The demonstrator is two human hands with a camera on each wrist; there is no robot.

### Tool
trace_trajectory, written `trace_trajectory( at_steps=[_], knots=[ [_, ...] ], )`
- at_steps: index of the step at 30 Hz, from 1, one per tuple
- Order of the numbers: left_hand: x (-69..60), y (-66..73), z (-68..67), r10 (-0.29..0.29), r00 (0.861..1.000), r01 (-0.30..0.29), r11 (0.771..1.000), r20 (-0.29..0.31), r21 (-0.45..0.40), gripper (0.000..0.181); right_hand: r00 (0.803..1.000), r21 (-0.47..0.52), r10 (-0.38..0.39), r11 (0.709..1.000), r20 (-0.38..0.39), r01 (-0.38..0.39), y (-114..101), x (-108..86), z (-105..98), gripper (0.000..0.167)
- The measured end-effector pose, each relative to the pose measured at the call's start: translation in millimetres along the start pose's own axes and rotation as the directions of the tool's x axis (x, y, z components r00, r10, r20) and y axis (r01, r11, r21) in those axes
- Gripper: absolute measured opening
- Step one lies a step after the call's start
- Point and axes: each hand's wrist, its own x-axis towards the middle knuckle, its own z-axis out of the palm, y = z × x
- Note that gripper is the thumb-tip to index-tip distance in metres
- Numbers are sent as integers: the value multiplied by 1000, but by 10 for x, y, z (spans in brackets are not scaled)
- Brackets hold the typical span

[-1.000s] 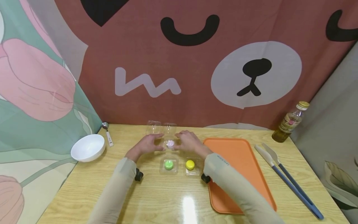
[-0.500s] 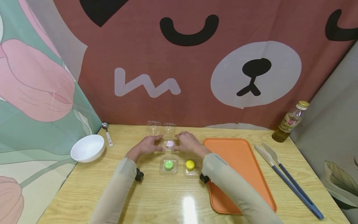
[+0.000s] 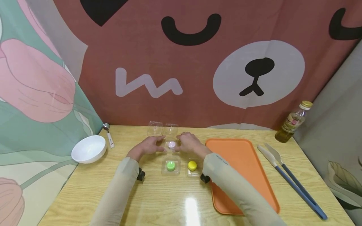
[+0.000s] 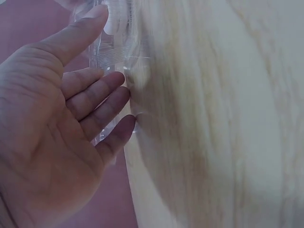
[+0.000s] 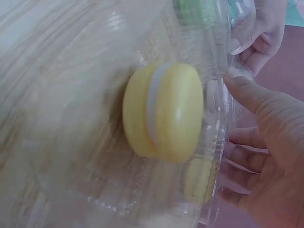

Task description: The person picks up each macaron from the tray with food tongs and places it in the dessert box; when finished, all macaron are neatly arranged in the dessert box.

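A lilac macaron sits in a clear plastic box between my two hands. My left hand is at the box's left side; in the left wrist view its thumb tip meets the clear plastic and its other fingers stay loosely extended. On the other side is my right hand, thumb and fingers spread along the plastic edge in the right wrist view. Nearer me, a green macaron and a yellow macaron lie in clear boxes. Two raised clear lids stand behind the hands. My left hand partly hides what lies beneath it.
An orange tray lies under my right forearm. Blue-handled tongs and an oil bottle are farther right. At the left are a white bowl and a small spoon. A bear-print cloth hangs behind the table.
Both hands stay around the lilac macaron's box. My right forearm has shifted very slightly left; the macarons keep their places.
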Motion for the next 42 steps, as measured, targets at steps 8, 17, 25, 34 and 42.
trace_trajectory(
  at_steps=[8, 17, 25, 34, 42],
  knots=[
    [26, 23, -15, -15, 1000, 14, 996, 14, 84, 81, 1000, -36, -14, 999, 12, 15, 1, 38, -27, 75],
    [1, -33, 40, -26, 1000, 26, 999, -5, 25, 82, 1000, 4, 6, 1000, 25, -6, 32, 4, 87, 80],
    [4, -26, 69, -47, 999, 47, 999, -10, -4, 83, 999, 26, -36, 999, -6, 37, 83, -47, 83, 80],
    [-19, -53, 65, -48, 999, 47, 999, -17, -19, 87, 999, 130, -41, 990, -27, 44, 275, -148, -55, 79],
    [-89, -122, -7, -31, 986, 16, 995, -161, -95, 74, 999, 145, -19, 989, -30, 23, 579, -311, -151, 80]
  ],
)
